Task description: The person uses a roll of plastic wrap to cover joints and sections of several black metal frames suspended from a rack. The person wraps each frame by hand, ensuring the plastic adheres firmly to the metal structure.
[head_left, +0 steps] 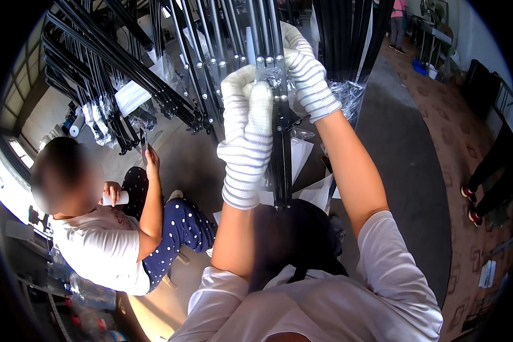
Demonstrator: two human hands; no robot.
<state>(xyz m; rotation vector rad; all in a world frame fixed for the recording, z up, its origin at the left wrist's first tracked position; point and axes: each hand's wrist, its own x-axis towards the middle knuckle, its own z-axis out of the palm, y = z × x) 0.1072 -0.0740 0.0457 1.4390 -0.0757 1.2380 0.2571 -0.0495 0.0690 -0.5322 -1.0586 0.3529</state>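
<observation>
Watching, I see the left hand [247, 125] closed on clear film [272, 75] beside black metal bars [282, 145]; whether the right hand [309, 77] grips them, I cannot tell.

Rods [137, 71] and a seated person [100, 245] block the hands [246, 134] leftward; grey floor [402, 165] (past the plastic-wrapped bundle [339, 45]) lies open rightward.

- Looking like a workshop.
- Blk rods [125, 64] are crowding the space in bundles.
- Clear plastic [347, 94] is wrapping some ends.
- Bench [439, 35] w/ equip. [437, 11] is standing near a wall [476, 31].
</observation>
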